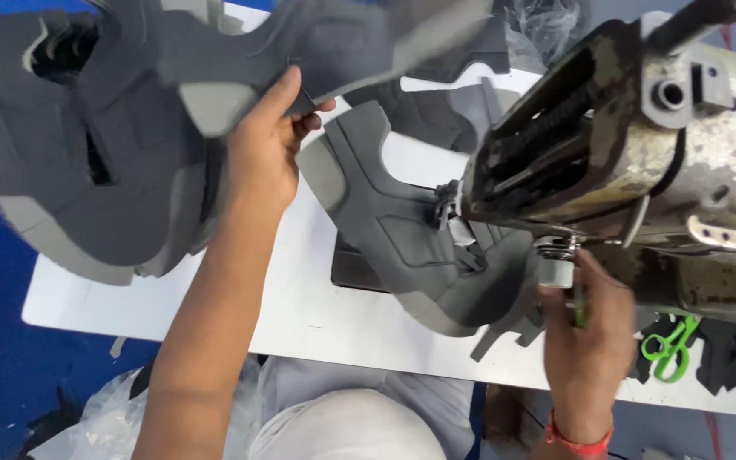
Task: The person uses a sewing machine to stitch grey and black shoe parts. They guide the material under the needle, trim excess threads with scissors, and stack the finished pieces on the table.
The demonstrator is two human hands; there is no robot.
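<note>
Grey foam piece (240, 51) in left hand (261, 153); right hand (585, 328) w/ green tool (579, 313).

Bright, even overhead light, soft shadows, motion blur on the upper grey pieces, slight wide-angle edge distortion.

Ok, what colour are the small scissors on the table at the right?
Bright green scissors, seen best in the head view.
</note>
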